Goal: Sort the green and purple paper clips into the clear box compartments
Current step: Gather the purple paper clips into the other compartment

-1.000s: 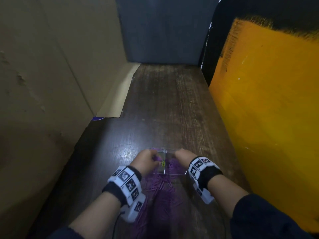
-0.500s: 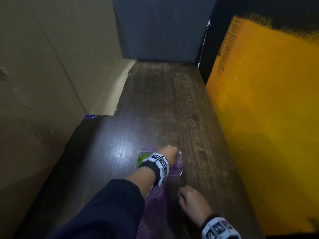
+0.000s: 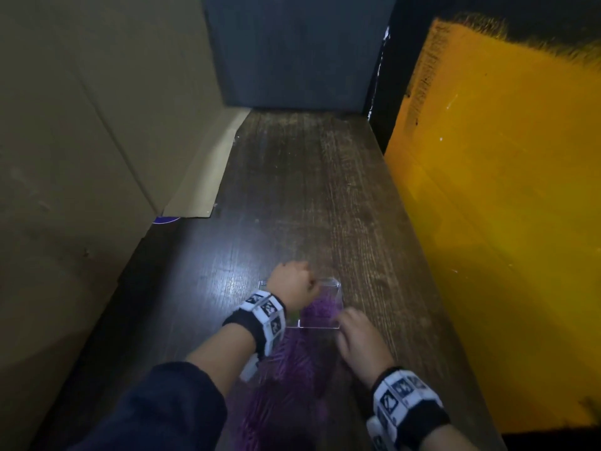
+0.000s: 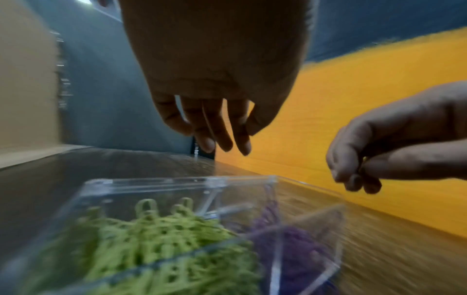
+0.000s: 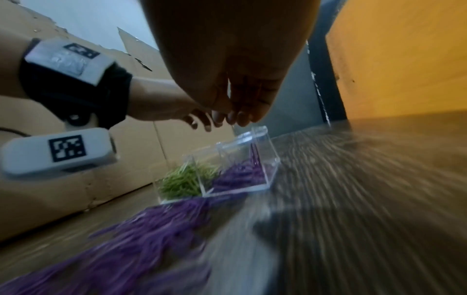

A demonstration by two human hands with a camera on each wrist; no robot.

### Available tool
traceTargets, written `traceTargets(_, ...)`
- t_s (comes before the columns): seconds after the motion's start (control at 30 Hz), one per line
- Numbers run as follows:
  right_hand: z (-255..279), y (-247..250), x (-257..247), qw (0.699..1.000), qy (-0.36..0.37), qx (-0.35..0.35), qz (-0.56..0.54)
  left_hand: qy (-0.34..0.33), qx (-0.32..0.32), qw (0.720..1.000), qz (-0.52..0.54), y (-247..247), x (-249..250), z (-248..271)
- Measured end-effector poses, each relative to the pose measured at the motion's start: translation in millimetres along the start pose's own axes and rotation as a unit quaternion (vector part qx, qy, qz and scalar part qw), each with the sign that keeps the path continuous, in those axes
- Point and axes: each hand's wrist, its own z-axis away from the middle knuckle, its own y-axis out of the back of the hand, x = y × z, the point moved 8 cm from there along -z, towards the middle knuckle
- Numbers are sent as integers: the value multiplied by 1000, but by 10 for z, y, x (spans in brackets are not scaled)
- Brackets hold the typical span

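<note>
Clear box (image 5: pixel 262 157) holds green clips (image 4: pixel 156 235) left, purple clips (image 5: pixel 240 175) right.

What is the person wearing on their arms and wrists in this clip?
Bare hands. Each wrist carries a black band with white blocks bearing black square-code markers; a white marker-tagged camera pod hangs under the left wrist. Dark navy sleeves are pushed up the forearms. The right wristband matches.

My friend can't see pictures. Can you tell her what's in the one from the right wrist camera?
A clear box on a wooden table holds green clips in its left compartment and purple clips in its right. The right hand hovers above it, beside the left hand. Loose purple clips lie in front.
</note>
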Motion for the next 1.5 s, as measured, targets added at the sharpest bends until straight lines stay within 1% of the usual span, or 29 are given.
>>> traceTargets(0.03,-122,58,-45,1000,6,-13,9,46,11,998,41,45,-195,-27)
traceTargets(0.07,-239,89,-113,999,17,-38,26,93,6,993,68,54,-400,-55)
traceTargets(0.1,-348,71,-171,996,28,-69,47,129,-18,988,79,31,-586,-84)
traceTargets(0.13,-437,11,-216,990,36,-109,79,150,-58,984,75,-25,-729,-114)
traceTargets(0.2,-541,-149,-265,969,40,-194,150,153,-140,976,59,-163,-880,-148)
traceTargets(0.23,-561,-236,-256,956,36,-231,177,146,-169,973,52,-220,-905,-159)
traceTargets(0.3,-569,-368,-221,937,25,-281,208,133,-197,970,54,-306,-929,-205)
traceTargets(0.33,-578,-405,-214,936,22,-286,206,131,-204,969,54,-329,-933,-229)
traceTargets(0.37,-584,-427,-209,939,21,-286,191,130,-208,968,54,-341,-934,-254)
traceTargets(0.43,-591,-411,-249,951,41,-269,148,134,-206,968,55,-370,-968,-328)
traceTargets(0.5,-615,-306,-275,964,64,-222,132,146,-208,966,40,-388,-1015,-388)
traceTargets(0.57,-624,-189,-264,966,72,-179,175,154,-217,964,21,-441,-1054,-424)
traceTargets(0.6,-619,-166,-234,960,65,-173,209,158,-221,962,13,-472,-1069,-443)
traceTargets(0.63,-605,-178,-192,951,54,-181,245,162,-223,961,4,-497,-1083,-459)
traceTargets(0.73,-526,-313,-107,908,41,-245,338,155,-231,960,-33,-513,-1064,-472)
traceTargets(0.77,-512,-358,-93,900,46,-254,352,151,-232,960,-47,-501,-1054,-468)
traceTargets(0.8,-504,-384,-93,898,51,-254,355,142,-228,962,-57,-490,-1046,-464)
traceTargets(0.87,-509,-380,-106,908,59,-244,335,132,-229,962,-65,-499,-1057,-439)
traceTargets(0.97,-524,-329,-117,931,64,-239,268,141,-230,963,-14,-513,-1067,-413)
traceTargets(1.07,-493,-307,-120,944,62,-247,211,139,-228,964,13,-491,-989,-426)
traceTargets(1.23,-344,-375,-122,948,57,-245,197,144,-221,964,17,-495,-817,-354)
traceTargets(1.4,-196,-397,-163,951,72,-233,189,159,-218,961,61,-531,-897,-183)
traceTargets(1.5,-130,-418,-195,950,81,-234,191,164,-223,959,55,-462,-903,-113)
